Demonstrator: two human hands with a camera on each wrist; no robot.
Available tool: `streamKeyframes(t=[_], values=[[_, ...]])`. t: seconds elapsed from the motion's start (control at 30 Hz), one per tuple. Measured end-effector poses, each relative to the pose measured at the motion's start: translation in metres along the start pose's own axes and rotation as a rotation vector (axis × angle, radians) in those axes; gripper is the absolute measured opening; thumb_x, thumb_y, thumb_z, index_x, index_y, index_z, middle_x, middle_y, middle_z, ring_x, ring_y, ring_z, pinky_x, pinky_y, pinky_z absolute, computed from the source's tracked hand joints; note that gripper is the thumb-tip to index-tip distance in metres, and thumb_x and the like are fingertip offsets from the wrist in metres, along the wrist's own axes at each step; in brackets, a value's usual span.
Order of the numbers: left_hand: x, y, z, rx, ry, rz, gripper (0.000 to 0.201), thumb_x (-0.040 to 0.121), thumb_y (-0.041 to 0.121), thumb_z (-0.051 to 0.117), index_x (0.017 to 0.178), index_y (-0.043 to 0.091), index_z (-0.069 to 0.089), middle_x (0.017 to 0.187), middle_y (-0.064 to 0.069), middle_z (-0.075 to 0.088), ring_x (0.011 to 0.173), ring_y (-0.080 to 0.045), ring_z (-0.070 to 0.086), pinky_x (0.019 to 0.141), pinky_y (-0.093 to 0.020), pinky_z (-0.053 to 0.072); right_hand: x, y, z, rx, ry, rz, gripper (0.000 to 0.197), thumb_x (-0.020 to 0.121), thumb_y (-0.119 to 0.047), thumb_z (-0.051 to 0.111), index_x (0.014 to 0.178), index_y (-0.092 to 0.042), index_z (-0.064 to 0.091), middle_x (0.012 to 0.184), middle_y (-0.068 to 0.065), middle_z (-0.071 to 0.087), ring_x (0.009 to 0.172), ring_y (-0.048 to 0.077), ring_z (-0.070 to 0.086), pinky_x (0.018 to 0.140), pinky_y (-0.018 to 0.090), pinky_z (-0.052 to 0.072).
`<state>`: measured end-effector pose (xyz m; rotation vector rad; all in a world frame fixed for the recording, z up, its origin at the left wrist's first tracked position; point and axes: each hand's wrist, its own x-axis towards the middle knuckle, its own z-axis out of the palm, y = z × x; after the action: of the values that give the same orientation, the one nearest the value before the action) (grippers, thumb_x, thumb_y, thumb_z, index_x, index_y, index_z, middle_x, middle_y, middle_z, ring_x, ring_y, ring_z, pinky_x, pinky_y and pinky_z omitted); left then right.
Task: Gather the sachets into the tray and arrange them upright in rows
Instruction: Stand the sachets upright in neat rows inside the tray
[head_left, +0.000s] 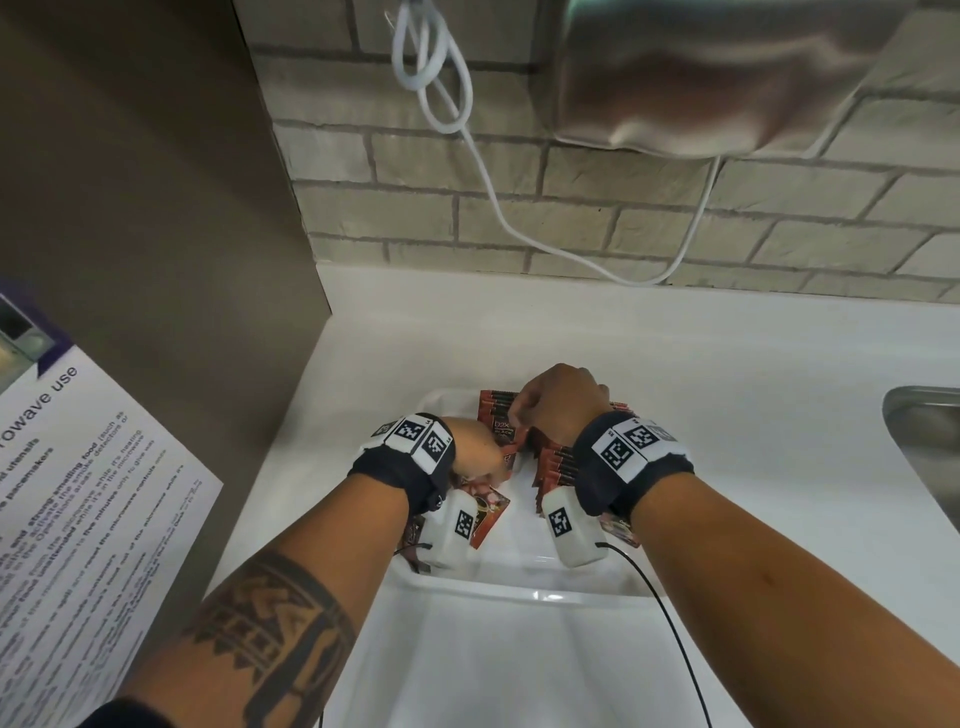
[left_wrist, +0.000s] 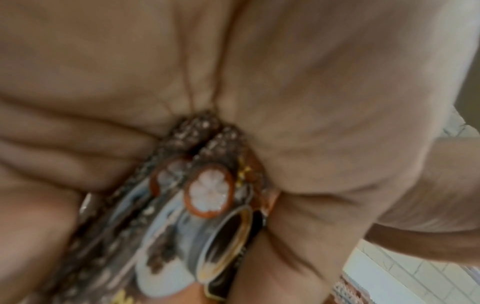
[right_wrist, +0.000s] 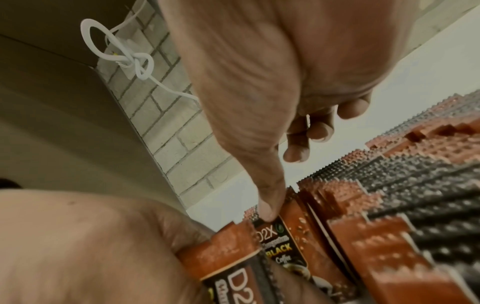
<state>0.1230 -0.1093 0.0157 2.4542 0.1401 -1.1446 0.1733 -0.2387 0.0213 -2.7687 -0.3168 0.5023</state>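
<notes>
A white tray (head_left: 519, 590) sits on the counter with red-and-black coffee sachets in it. Several sachets (head_left: 556, 460) stand upright in rows in its right half, seen close up as a block of rows (right_wrist: 405, 185) in the right wrist view. My left hand (head_left: 480, 457) grips a small bundle of sachets (left_wrist: 207, 195) over the tray's left half. My right hand (head_left: 519, 415) is above the standing sachets, and its thumb (right_wrist: 269, 209) pinches the top edge of one upright sachet (right_wrist: 283, 244). Its other fingertips are curled clear of the packs.
A steel sink (head_left: 924, 441) cuts into the counter at the right. A grey cabinet side (head_left: 156, 182) with a printed notice (head_left: 78, 493) stands on the left. A white cable (head_left: 488, 182) hangs down the brick wall behind. A black wire (head_left: 670, 623) trails from my right wrist.
</notes>
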Motion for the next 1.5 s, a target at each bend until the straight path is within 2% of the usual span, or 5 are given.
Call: streamKeyframes(t=[0.7, 0.87, 0.97, 1.2, 1.5], values=[[0.003, -0.011, 0.006, -0.069, 0.008, 0.029, 0.034, 0.089, 0.020, 0.066, 0.118, 0.002, 0.068, 0.093, -0.014, 0.069, 0.076, -0.026, 0.057, 0.062, -0.027, 0.046, -0.005, 0.015, -0.009, 0.211, 0.091, -0.039, 0.015, 0.082, -0.021, 0.071, 0.077, -0.035, 0.075, 0.082, -0.013, 0.069, 0.090, 0.015, 0.064, 0.097, 0.044, 0.049], [-0.004, -0.030, -0.003, -0.581, 0.064, 0.162, 0.025, 0.091, 0.012, 0.073, 0.113, 0.002, 0.065, 0.097, -0.015, 0.073, 0.081, -0.023, 0.072, 0.075, -0.030, 0.061, -0.026, 0.020, -0.022, 0.375, 0.009, -0.175, 0.012, 0.087, -0.035, 0.075, 0.093, -0.025, 0.076, 0.093, -0.012, 0.072, 0.088, 0.004, 0.063, 0.071, 0.018, 0.043], [-0.015, -0.035, -0.005, -0.926, 0.106, 0.329, 0.033, 0.084, 0.014, 0.080, 0.114, 0.003, 0.068, 0.099, -0.015, 0.074, 0.088, -0.023, 0.073, 0.072, -0.031, 0.061, -0.031, 0.018, -0.027, 0.478, -0.080, -0.183, 0.020, 0.083, -0.036, 0.079, 0.099, -0.025, 0.074, 0.092, -0.008, 0.075, 0.089, 0.007, 0.068, 0.079, 0.023, 0.049], [-0.021, -0.032, -0.002, -1.015, 0.189, 0.465, 0.033, 0.083, 0.031, 0.079, 0.115, 0.025, 0.073, 0.109, -0.002, 0.075, 0.092, -0.016, 0.069, 0.064, -0.027, 0.057, -0.031, 0.015, -0.036, 0.636, 0.041, -0.185, 0.016, 0.083, -0.022, 0.081, 0.095, -0.013, 0.076, 0.085, 0.003, 0.076, 0.072, 0.009, 0.066, 0.070, 0.020, 0.048], [-0.027, -0.041, -0.005, -0.471, 0.183, 0.046, 0.030, 0.091, 0.031, 0.073, 0.104, 0.006, 0.066, 0.086, -0.008, 0.067, 0.065, -0.019, 0.059, 0.049, -0.024, 0.050, -0.029, 0.008, -0.037, 0.312, 0.139, -0.199, 0.013, 0.090, -0.016, 0.067, 0.083, -0.021, 0.078, 0.076, -0.017, 0.066, 0.074, 0.000, 0.058, 0.060, 0.008, 0.036]])
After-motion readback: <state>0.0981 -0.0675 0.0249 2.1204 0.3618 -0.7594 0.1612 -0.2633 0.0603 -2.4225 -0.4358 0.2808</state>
